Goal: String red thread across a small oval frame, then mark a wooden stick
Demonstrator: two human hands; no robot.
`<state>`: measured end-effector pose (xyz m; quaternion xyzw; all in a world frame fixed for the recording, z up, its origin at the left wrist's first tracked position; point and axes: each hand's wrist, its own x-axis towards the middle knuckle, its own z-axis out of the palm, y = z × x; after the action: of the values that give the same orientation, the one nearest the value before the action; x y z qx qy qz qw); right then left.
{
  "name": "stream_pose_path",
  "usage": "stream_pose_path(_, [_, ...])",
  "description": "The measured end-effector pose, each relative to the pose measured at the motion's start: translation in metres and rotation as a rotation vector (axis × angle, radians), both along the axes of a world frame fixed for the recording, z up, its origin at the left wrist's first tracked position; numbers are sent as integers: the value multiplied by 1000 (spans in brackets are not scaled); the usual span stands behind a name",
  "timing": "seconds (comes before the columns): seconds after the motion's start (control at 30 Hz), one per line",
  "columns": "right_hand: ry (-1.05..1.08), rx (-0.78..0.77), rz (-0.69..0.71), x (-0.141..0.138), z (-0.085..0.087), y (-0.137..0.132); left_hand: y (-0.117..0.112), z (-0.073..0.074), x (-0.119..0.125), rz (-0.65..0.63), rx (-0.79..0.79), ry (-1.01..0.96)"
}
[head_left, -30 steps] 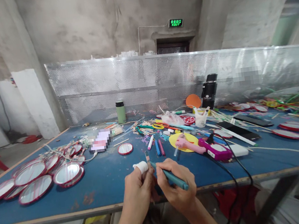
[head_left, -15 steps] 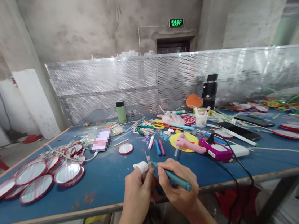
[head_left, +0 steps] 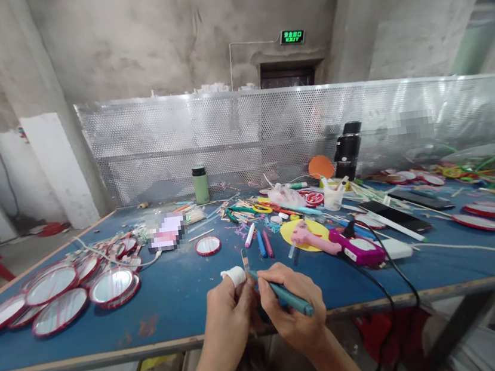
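Observation:
My left hand (head_left: 227,311) is closed in a pinch around a small flat stick (head_left: 244,259), upright with a dark tip and a pinkish band. A white wrap (head_left: 235,275) covers one of its fingertips. In my right hand (head_left: 295,312) is a teal marker pen (head_left: 294,300), gripped for writing, its front end close against the stick. Whether the tip touches the stick is hidden by the fingers. Just beyond the hands lie a white-and-purple marker (head_left: 250,236), a blue marker (head_left: 262,244) and a dark pink marker (head_left: 268,244), near a small round red-rimmed mirror (head_left: 208,246).
Several red-rimmed mirrors (head_left: 60,312) are heaped at left beside a phone (head_left: 167,231). A pink-and-purple glue gun (head_left: 357,247) rests partly on a yellow disc (head_left: 287,233), its black cord hanging over the table edge. A green bottle (head_left: 201,186) and black flask (head_left: 348,155) stand behind.
My right hand and the teal marker have shifted slightly left, toward the stick. My left hand stays in nearly the same place.

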<state>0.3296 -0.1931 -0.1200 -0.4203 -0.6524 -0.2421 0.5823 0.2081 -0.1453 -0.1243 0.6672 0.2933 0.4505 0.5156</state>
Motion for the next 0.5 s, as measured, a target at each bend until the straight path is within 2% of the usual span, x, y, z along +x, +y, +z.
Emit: stream_pose_path(0.5, [5, 39, -39, 0, -2, 2, 1, 0, 0, 0, 27, 12])
